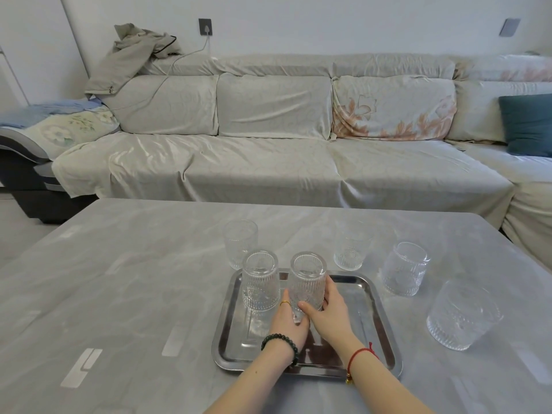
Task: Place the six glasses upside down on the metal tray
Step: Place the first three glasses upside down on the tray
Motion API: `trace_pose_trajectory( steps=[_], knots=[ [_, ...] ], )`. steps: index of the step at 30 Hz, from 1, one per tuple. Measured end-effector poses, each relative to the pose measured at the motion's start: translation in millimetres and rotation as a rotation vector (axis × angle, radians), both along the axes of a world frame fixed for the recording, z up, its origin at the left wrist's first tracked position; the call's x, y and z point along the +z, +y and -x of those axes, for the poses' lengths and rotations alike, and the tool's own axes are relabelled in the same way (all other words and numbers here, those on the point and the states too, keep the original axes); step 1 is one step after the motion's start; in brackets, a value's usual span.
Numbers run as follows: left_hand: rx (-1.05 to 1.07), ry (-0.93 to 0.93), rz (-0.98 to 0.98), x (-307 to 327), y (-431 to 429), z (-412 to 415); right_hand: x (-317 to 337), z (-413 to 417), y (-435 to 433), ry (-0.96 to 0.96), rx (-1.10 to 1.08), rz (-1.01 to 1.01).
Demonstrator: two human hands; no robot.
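two of the six glasses are on the metal tray [379, 318] so far, both mouth-down at its far end. only the one head view here, so everything comes from that.

the left inverted glass [260, 279] stands free on the tray. the second inverted glass [307, 282] is just right of it, close but i can't say if they touch. both hands are on that second one: the left hand [288, 324] has its fingers curled round the near-left side of the lower part, and the right hand [328, 312] has its thumb across the front and fingers wrapped round the right side. so both are clamped on the same glass. whether its rim is fully down on the metal yet i can't tell, the hands hide it.

my read: this is the set-down of glass number two. next bit would be letting go without nudging the neighbour, then going for one of the four on the grey table [119, 279]. those are a tall glass [240, 243] just behind the tray's far-left corner, another glass [352, 246] behind the far-right corner, and two wider tumblers off to the right, the farther tumbler [404, 268] and the nearest tumbler [463, 316]. all look mouth-up, so each needs a flip. ribbed glass, probably slippery.

no brands, labels or writing anywhere that i can read.
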State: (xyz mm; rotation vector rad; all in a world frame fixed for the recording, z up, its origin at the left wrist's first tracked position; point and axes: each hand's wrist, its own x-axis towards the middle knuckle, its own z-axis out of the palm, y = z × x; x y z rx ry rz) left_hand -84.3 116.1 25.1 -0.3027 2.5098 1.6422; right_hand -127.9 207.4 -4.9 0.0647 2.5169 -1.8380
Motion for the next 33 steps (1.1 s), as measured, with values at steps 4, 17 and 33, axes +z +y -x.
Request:
trace_pose_trajectory(
  steps=[4, 17, 33],
  knots=[
    [-0.009, -0.005, 0.012, -3, -2, 2, -1, 1, 2, -0.003, 0.02, -0.017],
    [0.378, 0.342, -0.373, 44, -95, -8, 17, -68, -25, 0.162, -0.038, -0.024],
    [0.244, 0.175, 0.047, 36, -132, 132, -2, -69, -17, 0.182, 0.059, -0.094]
  ],
)
